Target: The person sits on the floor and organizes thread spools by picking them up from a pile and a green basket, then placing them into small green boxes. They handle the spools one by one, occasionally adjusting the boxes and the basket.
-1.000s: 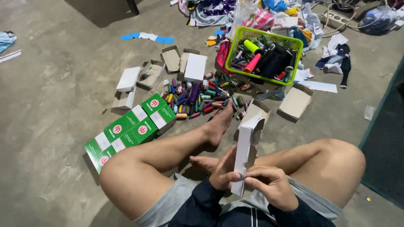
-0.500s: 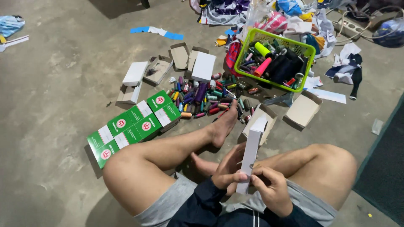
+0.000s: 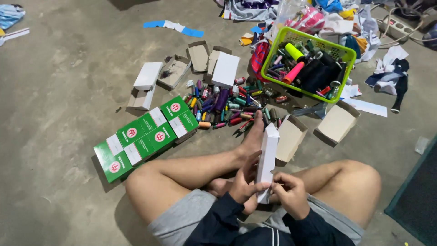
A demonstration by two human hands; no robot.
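I sit cross-legged on a concrete floor. Both hands hold a long white cardboard box upright over my lap. My left hand grips its lower left side, and my right hand pinches its bottom end. Just beyond my foot lies a pile of small coloured thread spools. An open white box stands right behind the one I hold.
Several green-and-white boxes lie in a row at my left knee. A lime green basket of large spools sits at the back right. Open white boxes and lids are scattered around, with cloth heaps behind and a dark mat at right.
The box stays upright in both hands. My right hand has shifted lower along it to its bottom end, and the view has dipped slightly.
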